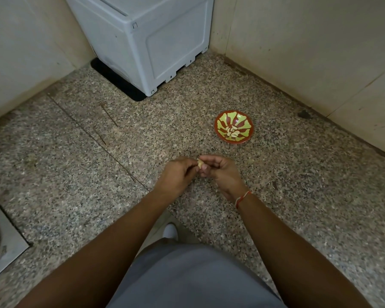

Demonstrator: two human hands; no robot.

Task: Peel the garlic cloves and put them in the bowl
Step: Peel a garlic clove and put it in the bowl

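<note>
Together, two hands point(200, 172) pinch one garlic clove point(200, 163) near one bowl point(233, 126).

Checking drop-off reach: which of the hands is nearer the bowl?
Right. The right hand sits just below the bowl, slightly to its left. The left hand is farther left; both pinch the garlic clove between them.
</note>
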